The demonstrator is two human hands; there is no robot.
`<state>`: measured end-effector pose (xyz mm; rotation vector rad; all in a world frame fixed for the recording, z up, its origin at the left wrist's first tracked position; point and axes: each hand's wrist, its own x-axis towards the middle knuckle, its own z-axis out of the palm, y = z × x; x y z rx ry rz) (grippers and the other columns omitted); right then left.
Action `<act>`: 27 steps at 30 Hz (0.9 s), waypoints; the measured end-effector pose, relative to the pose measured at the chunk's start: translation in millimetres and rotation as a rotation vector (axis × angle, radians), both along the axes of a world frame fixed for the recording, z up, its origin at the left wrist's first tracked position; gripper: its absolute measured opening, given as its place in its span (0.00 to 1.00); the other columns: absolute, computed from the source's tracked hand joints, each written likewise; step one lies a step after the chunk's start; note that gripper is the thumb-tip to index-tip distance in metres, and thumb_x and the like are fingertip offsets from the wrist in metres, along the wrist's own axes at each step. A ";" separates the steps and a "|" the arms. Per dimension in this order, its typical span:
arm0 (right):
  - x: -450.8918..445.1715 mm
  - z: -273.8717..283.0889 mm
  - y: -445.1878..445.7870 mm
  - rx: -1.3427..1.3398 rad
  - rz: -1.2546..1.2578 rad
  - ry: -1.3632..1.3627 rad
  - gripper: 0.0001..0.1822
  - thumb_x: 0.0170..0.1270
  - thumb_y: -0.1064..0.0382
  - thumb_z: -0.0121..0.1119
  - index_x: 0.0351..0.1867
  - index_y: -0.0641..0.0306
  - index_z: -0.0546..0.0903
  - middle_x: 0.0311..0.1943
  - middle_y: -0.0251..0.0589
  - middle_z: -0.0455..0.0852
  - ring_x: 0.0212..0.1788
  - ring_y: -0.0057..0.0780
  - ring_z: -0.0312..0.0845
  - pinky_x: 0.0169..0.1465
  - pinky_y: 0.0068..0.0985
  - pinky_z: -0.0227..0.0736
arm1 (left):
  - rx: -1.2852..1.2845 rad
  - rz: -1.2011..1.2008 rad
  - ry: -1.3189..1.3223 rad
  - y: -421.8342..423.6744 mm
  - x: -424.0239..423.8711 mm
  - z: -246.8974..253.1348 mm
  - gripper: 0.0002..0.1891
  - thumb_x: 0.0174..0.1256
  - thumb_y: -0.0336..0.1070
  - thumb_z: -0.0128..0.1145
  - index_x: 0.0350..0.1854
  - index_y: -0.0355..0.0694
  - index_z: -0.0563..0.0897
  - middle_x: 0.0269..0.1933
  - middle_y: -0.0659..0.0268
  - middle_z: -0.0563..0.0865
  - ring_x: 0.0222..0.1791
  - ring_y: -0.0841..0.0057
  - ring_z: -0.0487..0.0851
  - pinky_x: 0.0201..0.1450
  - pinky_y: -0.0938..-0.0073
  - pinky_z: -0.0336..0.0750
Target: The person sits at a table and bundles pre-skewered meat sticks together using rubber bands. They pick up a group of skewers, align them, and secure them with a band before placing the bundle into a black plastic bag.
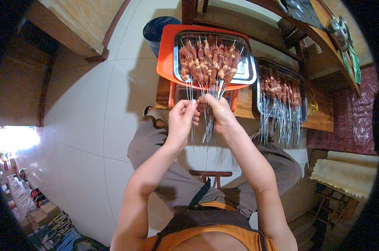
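Metal skewers threaded with raw meat chunks [208,59] lie across a steel tray [247,73], their bare ends pointing towards me. That tray rests on an orange-red plastic basin [166,56]. My left hand [184,117] grips a few skewer shafts at the left of the bunch. Around the larger bundle of shafts, my right hand [219,109] is closed, its thumb near the left fingertips. A second steel tray [304,116] at the right holds many more meat skewers [280,89], neatly side by side with their bare ends over its near edge.
A wooden bench [321,120] bears both trays. Behind the basin stands a dark bucket [158,33]. A wooden table [330,56] at upper right holds a metal-lidded pot [337,34]. Yellow bands [312,107] lie beside the second tray. A padded stool [343,177] stands at the right.
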<state>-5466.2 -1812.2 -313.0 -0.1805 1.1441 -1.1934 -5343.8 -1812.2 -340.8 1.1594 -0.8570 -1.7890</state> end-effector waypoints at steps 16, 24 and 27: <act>-11.6 -12.4 10.7 -0.111 0.102 0.073 0.11 0.57 0.57 0.64 0.37 0.60 0.80 0.28 0.30 0.82 0.31 0.21 0.76 0.36 0.19 0.69 | 0.055 -0.148 0.013 -0.2 -3.7 -6.0 0.20 0.70 0.51 0.47 0.49 0.38 0.75 0.43 0.65 0.81 0.39 0.80 0.80 0.40 0.77 0.75; -45.2 -31.6 100.4 0.045 -0.188 0.027 0.18 0.66 0.48 0.50 0.43 0.61 0.77 0.35 0.32 0.80 0.36 0.20 0.75 0.38 0.18 0.68 | 0.347 -0.360 0.365 -13.3 -16.2 9.8 0.15 0.65 0.37 0.57 0.48 0.33 0.77 0.32 0.67 0.81 0.24 0.82 0.77 0.28 0.81 0.76; -45.5 -79.6 150.2 -0.002 -0.240 -0.147 0.21 0.66 0.47 0.47 0.44 0.63 0.76 0.35 0.37 0.81 0.36 0.24 0.76 0.41 0.24 0.72 | 0.344 -0.323 0.455 -5.5 -42.1 9.9 0.11 0.64 0.40 0.59 0.26 0.45 0.72 0.16 0.79 0.63 0.11 0.92 0.56 0.11 0.88 0.48</act>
